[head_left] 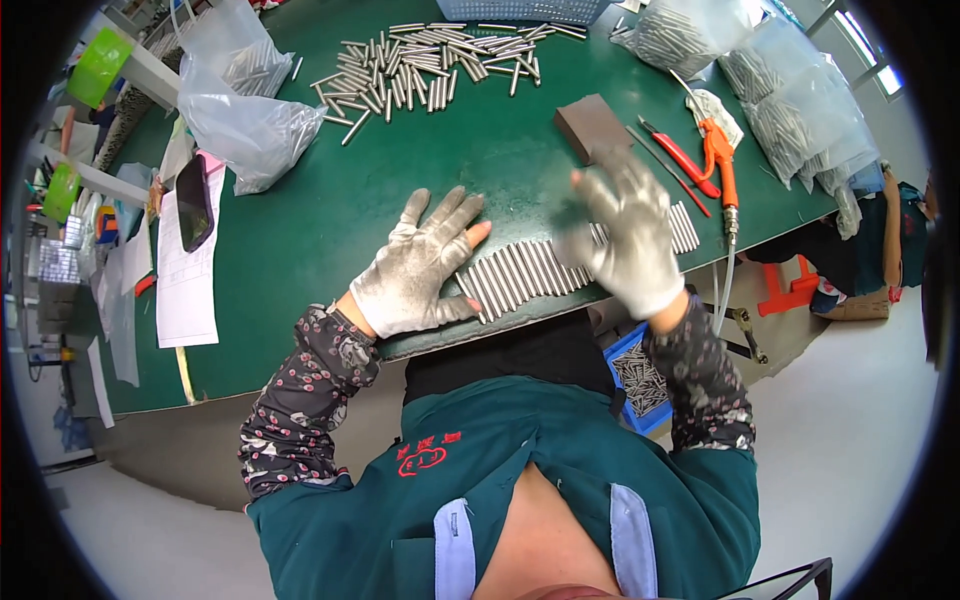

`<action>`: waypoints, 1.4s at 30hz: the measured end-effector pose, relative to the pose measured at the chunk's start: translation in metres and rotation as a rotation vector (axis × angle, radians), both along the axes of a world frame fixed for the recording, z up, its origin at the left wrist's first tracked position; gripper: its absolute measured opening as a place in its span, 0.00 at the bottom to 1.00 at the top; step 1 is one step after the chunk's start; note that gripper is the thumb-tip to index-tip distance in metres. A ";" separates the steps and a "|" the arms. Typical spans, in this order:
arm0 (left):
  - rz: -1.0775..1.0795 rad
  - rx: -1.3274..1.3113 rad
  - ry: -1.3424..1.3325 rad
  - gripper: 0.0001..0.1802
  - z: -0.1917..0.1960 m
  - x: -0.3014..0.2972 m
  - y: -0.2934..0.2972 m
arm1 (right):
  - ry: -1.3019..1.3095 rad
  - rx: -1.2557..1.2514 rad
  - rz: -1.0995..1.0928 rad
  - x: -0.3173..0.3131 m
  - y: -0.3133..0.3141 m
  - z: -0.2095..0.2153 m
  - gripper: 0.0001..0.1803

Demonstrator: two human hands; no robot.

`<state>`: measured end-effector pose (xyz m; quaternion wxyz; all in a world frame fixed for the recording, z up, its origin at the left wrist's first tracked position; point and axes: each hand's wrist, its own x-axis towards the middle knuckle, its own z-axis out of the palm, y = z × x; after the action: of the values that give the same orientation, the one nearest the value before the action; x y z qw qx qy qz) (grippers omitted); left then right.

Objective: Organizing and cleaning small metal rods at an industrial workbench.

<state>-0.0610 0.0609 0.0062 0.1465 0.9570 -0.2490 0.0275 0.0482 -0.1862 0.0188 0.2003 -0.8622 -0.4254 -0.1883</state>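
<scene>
A row of thin metal pins (525,272) lies side by side along the front edge of the green table (380,180). My left hand (415,265), in a grey-white glove with bare thumb and index tips, rests at the row's left end. Its fingers are spread, and the thumb is against the end pins. Over the right part of the row is my gloved right hand (630,235), partly blurred, fingers stretched out, with nothing visible in it. It hides some pins beneath. Just beyond its fingertips sits a brown block (592,125).
Loose pins (420,65) are heaped at the back, before a blue basket (525,10). Bags of pins (790,110) stand right, a plastic bag (245,130) left. An orange air gun (720,160), red-handled tool (680,160), phone (194,203) and blue bin (640,380) surround the work.
</scene>
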 end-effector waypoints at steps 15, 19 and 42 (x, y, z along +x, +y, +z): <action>-0.025 -0.121 0.042 0.31 -0.002 0.009 -0.014 | 0.065 0.159 0.059 -0.071 0.014 -0.027 0.12; -0.004 -0.194 0.065 0.27 -0.002 0.008 -0.016 | 0.064 0.183 0.048 -0.072 0.014 -0.033 0.11; 0.675 -1.045 0.391 0.03 0.010 0.045 -0.014 | 0.091 0.290 0.058 -0.027 0.001 0.011 0.13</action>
<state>-0.0156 0.0472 0.0160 0.6184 0.7727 0.1428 0.0148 0.0217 -0.1856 0.0294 0.3473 -0.8191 -0.4091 -0.2029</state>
